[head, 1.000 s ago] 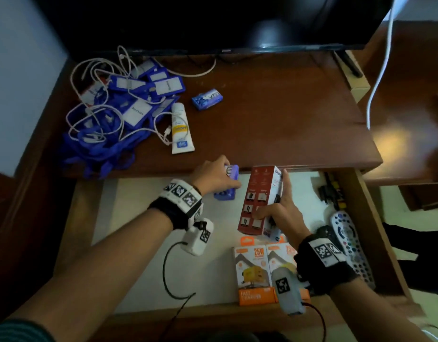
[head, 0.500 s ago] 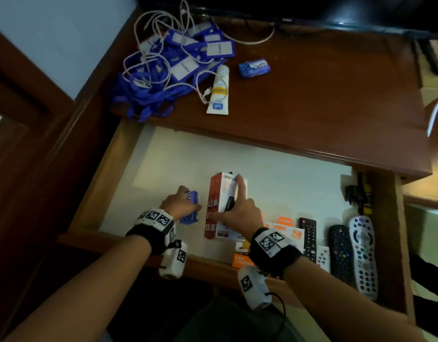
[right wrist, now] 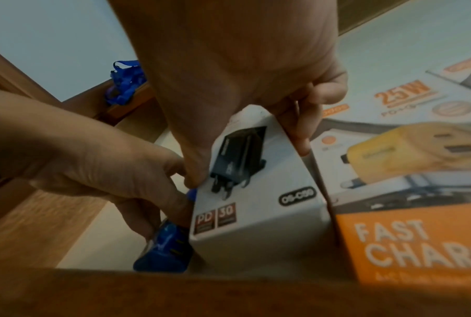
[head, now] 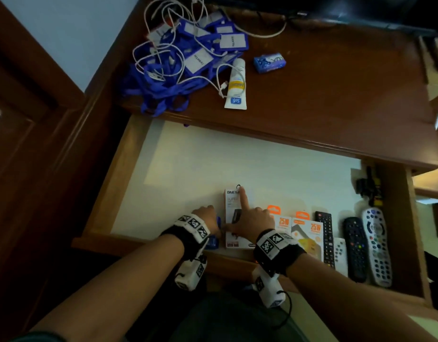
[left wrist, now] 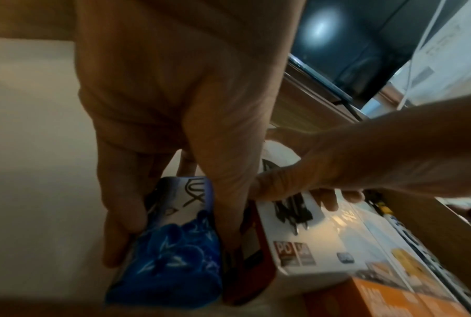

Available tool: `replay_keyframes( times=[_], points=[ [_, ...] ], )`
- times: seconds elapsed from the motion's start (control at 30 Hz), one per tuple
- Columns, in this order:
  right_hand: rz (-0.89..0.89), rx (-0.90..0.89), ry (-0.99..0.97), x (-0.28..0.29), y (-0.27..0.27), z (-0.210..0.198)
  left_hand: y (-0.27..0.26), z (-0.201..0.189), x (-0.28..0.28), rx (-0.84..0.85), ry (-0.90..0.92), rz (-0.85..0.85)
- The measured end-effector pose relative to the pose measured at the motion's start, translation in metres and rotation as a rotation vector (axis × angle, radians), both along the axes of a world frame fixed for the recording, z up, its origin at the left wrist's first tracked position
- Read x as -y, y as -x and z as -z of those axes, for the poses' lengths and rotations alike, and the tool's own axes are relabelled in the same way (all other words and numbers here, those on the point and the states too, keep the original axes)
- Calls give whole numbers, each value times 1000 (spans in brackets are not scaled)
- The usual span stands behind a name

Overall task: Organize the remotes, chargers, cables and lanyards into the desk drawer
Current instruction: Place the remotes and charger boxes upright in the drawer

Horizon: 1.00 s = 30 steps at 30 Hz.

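The desk drawer (head: 107, 201) is pulled open. A white charger box (head: 231, 206) lies flat near the drawer's front edge, its printed black plug showing in the right wrist view (right wrist: 256, 203). My right hand (head: 250, 215) holds it by the sides, thumb on the left edge and index finger stretched along the top. Just left of the box, my left hand (head: 208, 215) grips a small blue packet (left wrist: 174, 246) between thumb and fingers, tight against the box. Blue lanyards (head: 183, 65) tangled with white cables (head: 158, 53) lie on the desktop at the back left.
Two orange 25W charger boxes (head: 306, 233) and several remotes (head: 377, 245) line the drawer's front right, with a black plug (head: 367, 186) behind them. A white tube (head: 236, 85) and another blue packet (head: 269, 62) lie on the desktop. The drawer's cream lining (head: 213, 164) shows at left and back.
Both hands came down toward the drawer's front edge. The charger box went from standing on its side to lying flat, white face up, and the blue packet now sits beside it.
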State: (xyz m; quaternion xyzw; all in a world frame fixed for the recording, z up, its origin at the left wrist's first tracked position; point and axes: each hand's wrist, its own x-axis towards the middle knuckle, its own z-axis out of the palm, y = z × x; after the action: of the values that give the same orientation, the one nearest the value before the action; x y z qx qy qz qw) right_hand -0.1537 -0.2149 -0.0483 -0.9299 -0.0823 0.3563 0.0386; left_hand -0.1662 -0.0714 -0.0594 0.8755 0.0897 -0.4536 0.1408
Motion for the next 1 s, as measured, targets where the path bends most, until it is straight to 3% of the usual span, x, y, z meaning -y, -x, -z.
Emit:
replay_keyframes(
  times=[0.1,0.27,0.43,0.5,0.73,0.93,1.0],
  points=[
    [32,-31,27,0,0,-7,1,5,3,28,11,53],
    [8,62,66,1,-13,-20,4,9,1,54,60,77],
    [-41,49,97,11,-30,-23,5,0,5,-19,100,50],
    [-91,77,85,16,-33,-20,6,-7,5,-23,115,0],
    [-150,38,-56,28,-35,-14,13,-15,-2,-55,229,-407],
    [-108,-22,-168,44,-49,-23,14,-21,0,-30,148,-423],
    [-62,-21,-240,53,-63,-29,4,-31,-2,63,128,-388]
  ],
)
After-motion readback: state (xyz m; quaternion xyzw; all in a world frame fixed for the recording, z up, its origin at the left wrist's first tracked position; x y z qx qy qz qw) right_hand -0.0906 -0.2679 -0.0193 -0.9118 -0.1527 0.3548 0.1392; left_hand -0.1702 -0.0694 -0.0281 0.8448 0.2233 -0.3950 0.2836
